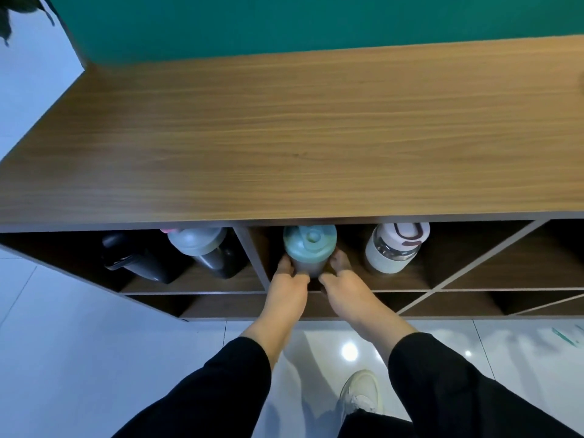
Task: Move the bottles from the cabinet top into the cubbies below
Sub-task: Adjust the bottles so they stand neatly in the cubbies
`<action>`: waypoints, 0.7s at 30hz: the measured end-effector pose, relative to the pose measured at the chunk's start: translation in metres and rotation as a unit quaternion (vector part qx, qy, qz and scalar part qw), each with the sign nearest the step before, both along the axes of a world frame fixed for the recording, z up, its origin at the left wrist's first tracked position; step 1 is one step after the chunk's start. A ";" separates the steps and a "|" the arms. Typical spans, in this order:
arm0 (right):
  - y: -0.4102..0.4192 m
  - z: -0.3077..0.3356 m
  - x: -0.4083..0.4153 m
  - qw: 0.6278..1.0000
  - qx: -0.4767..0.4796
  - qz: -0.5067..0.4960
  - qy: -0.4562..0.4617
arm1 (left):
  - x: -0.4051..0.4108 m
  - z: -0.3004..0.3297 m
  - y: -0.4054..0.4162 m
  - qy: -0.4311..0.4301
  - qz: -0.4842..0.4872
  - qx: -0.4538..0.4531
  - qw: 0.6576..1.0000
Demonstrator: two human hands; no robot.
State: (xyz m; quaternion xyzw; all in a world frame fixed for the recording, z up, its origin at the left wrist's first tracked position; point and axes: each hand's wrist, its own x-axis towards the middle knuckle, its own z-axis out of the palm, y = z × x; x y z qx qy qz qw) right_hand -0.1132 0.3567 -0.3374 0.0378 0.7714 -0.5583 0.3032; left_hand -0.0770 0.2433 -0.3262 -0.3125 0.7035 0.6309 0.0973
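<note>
A bottle with a teal lid (309,245) stands upright in the middle cubby, under the wooden cabinet top (284,137). My left hand (286,289) and my right hand (344,289) both wrap its lower body from either side. A glass bottle with a white lid (395,248) stands to its right in the same cubby. In the left cubby are a dark bottle with a grey-green lid (202,248) and a black bottle (136,257). No bottle shows on the cabinet top.
A divider (249,257) separates the left and middle cubbies. Diagonal-shelved cubbies (493,263) lie to the right, a lower row (221,305) beneath. Glossy white floor tiles (94,358) and my shoe (360,393) are below. A teal wall (284,20) backs the cabinet.
</note>
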 end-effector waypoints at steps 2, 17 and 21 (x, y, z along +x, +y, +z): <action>0.005 0.000 0.002 1.000 -0.004 -0.009 -0.005 | -0.004 0.000 -0.001 0.003 -0.012 0.009 1.000; 0.018 -0.002 0.013 0.997 0.072 0.002 -0.002 | 0.002 -0.007 0.004 -0.034 -0.021 0.045 0.998; 0.019 0.013 0.035 0.977 0.146 0.148 -0.044 | 0.050 -0.012 -0.014 -0.113 0.083 0.107 0.984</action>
